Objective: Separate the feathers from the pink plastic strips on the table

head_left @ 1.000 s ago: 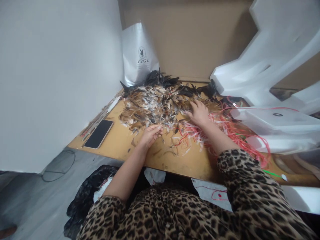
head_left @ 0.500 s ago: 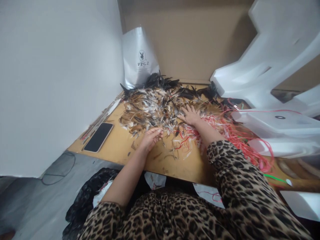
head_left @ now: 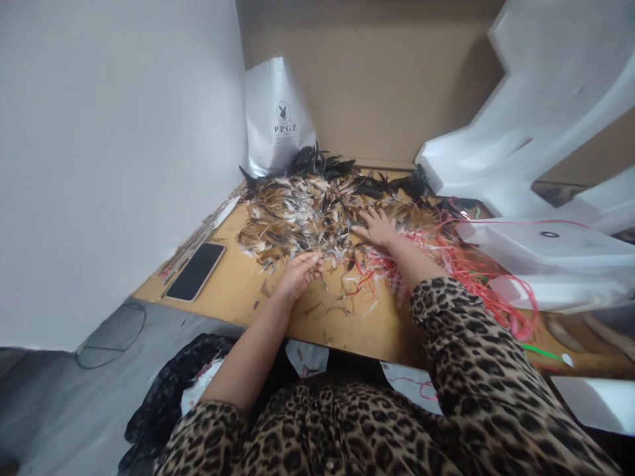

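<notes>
A broad pile of brown, white and black feathers (head_left: 292, 205) covers the back of the wooden table (head_left: 278, 311). My right hand (head_left: 378, 228) lies with its fingers spread on the right part of this pile. At the pile's front edge is my left hand (head_left: 301, 272), its thumb and fingertips pinched together. Whatever sits in that pinch is too small to make out. Beside my right wrist runs a tangle of red and pink strings (head_left: 466, 277), partly under the forearm. A few loose feathers (head_left: 337, 309) lie in front of the left hand.
A dark-screened phone (head_left: 196, 271) lies at the table's left end. Behind the feathers stands a white bag (head_left: 278, 119) with printed letters. White foam pieces (head_left: 536, 244) crowd the right side. A black plastic bag (head_left: 169, 383) is on the floor at the lower left.
Both hands keep nearly the same place and pose over the feathers. Only a slight shift of the whole view shows.
</notes>
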`<state>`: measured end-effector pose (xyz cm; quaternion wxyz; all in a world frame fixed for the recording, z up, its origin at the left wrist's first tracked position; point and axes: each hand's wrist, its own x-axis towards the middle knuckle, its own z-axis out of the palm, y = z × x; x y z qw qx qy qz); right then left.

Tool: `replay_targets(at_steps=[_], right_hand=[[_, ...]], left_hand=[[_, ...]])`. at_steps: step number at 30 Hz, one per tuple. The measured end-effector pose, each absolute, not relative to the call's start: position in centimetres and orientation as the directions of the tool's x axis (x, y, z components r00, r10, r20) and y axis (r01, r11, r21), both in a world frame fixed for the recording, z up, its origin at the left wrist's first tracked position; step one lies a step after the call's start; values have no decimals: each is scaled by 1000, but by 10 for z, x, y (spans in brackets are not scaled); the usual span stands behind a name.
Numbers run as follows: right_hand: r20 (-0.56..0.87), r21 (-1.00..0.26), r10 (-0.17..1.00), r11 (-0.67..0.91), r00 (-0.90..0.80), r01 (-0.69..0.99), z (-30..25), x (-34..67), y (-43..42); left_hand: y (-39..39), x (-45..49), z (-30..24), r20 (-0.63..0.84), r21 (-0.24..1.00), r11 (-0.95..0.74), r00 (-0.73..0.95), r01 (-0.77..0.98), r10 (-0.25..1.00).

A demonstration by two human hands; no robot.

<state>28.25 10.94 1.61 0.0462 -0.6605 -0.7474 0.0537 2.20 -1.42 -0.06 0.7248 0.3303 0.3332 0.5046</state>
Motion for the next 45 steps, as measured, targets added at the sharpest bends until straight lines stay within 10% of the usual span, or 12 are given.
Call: replay_targets(at_steps=[17, 28, 45], right_hand=[[485, -133, 854, 284, -187, 950, 58, 252, 30], [514, -338, 853, 292, -85, 895, 17, 217, -10], [534, -268, 842, 255, -77, 929, 1, 229, -15]], left_hand=[[-13, 22, 5, -140, 767, 147, 61, -624, 988], [-18, 25, 5, -34, 875, -12, -88, -484, 996], [-20, 30, 2, -10, 933, -5, -41, -359, 999]])
